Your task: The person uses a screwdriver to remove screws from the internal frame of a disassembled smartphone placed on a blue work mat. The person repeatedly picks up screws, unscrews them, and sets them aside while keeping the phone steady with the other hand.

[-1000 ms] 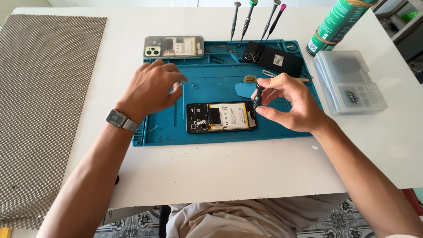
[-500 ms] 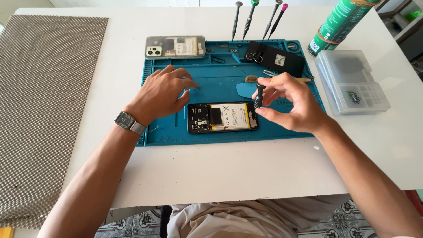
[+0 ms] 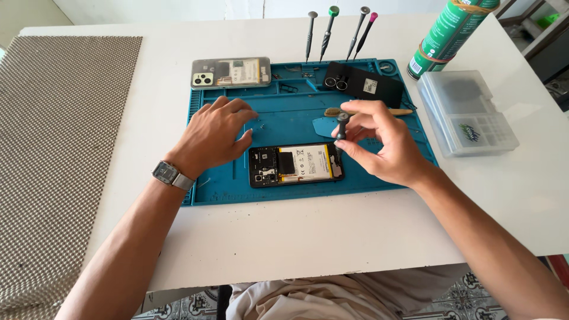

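Pinching a slim, rigid screwdriver [image 3: 342, 125] upright by its handle, the right hand [image 3: 379, 145] worked beside the fragile opened phone [image 3: 294, 165]; the left hand [image 3: 216, 137] rested spread, holding nothing.

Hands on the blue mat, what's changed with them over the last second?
Little has changed. The left hand slid slightly down the mat, its fingers settling beside the opened phone, and holds nothing. The right hand kept pinching the screwdriver upright over the phone's right end. Phone, spare parts and tools stayed put.
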